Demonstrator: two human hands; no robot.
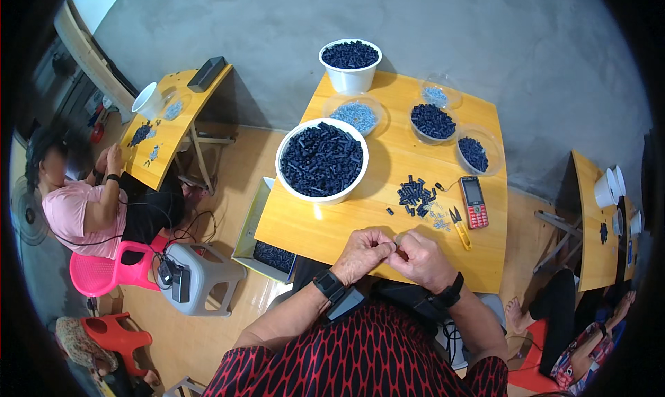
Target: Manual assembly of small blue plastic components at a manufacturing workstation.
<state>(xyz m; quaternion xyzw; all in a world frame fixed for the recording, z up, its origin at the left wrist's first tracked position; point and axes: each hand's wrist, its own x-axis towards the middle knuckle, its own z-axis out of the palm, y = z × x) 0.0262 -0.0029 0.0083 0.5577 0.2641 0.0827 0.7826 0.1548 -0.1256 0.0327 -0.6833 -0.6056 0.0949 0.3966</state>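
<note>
My left hand (363, 254) and my right hand (420, 260) meet over the near edge of the yellow wooden table (305, 225). Both have their fingers pinched together, and whatever small piece lies between them is too small or hidden to name. Just beyond them is a loose pile of short dark blue tubular pieces (415, 194). Beside it are scattered small clear or silvery bits (439, 218). To the right of my right hand lie yellow-handled snips (460, 229) and a red keypad phone (474, 203).
A large white bucket (322, 161) and a smaller one (350, 66) hold dark pieces. Clear bowls hold silvery bits (355, 114) and dark pieces (434, 122), (474, 154). Below the table's left side stands an open box (273, 255). Other people sit at side tables; a grey stool (201, 272) stands left.
</note>
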